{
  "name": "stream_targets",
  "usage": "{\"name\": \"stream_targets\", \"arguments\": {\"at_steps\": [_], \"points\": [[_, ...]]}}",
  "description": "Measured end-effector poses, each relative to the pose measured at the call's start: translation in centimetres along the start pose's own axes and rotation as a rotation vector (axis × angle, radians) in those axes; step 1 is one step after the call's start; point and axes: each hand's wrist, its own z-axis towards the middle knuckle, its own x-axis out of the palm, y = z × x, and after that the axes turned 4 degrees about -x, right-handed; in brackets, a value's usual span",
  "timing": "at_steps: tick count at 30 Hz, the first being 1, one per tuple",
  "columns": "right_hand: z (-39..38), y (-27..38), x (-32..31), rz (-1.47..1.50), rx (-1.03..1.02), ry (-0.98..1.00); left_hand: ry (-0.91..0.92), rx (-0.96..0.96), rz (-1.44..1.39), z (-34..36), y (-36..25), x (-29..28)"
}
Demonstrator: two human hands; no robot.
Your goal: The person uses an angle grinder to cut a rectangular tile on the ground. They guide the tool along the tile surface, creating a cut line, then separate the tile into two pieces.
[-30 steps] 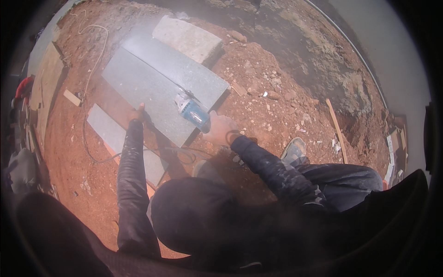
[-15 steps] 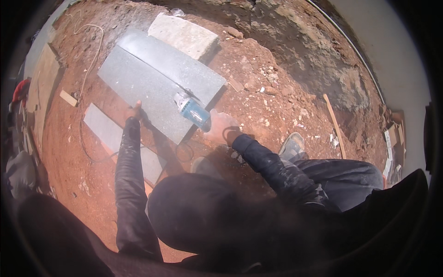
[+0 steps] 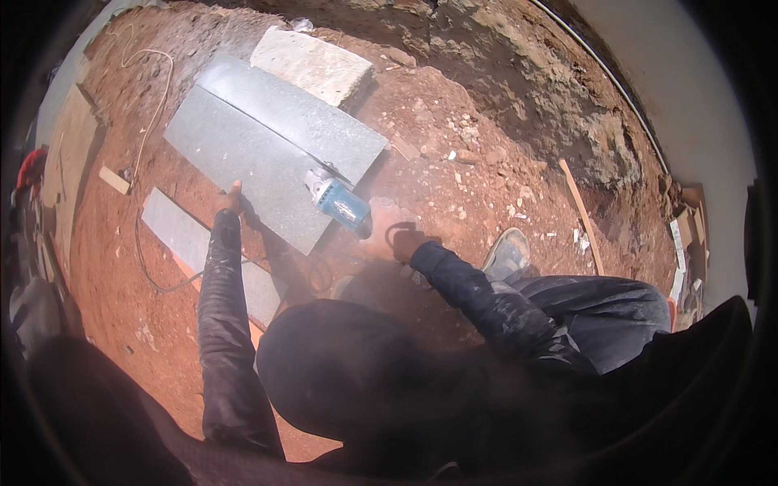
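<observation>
A grey stone slab (image 3: 235, 150) lies on the reddish dirt, with a long straight groove running along its length. My right hand (image 3: 387, 231) is closed round the body of a blue angle grinder (image 3: 344, 204). Its disc sits in the groove near the slab's right end, and pale dust covers the far strip. On the slab's near left edge rests my left hand (image 3: 230, 199), thumb showing on top and the other fingers mostly hidden.
A rough pale stone block (image 3: 312, 65) lies beyond the slab. A narrower grey slab (image 3: 174, 223) lies by my left forearm. A cable (image 3: 154, 121) curves across the dirt at left. A wooden strip (image 3: 582, 215) lies to the right, near my shoe (image 3: 509, 253).
The grinder has slid slightly along the groove toward the slab's right end. My left hand stays at the slab's edge. The whole view has shifted a little.
</observation>
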Motion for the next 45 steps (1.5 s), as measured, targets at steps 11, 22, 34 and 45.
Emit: {"name": "stream_targets", "arguments": {"at_steps": [11, 22, 34, 45], "points": [[0.3, 0.4, -0.5, 0.026, 0.012, 0.057, 0.012, 0.013, -0.012, -1.2, -0.7, -2.0], [-0.5, 0.1, -0.7, 0.017, -0.035, 0.05, -0.019, -0.008, 0.004, 1.7, 1.6, -1.5], [-3.7, -5.1, 0.1, 0.169, 0.059, 0.071, 0.016, -0.007, 0.035, -0.2, -6.1, -0.3], [-6.4, -7.1, -0.5, 0.268, -0.024, -0.017, -0.024, 0.141, 0.143, -1.2, -5.3, -1.4]]}}
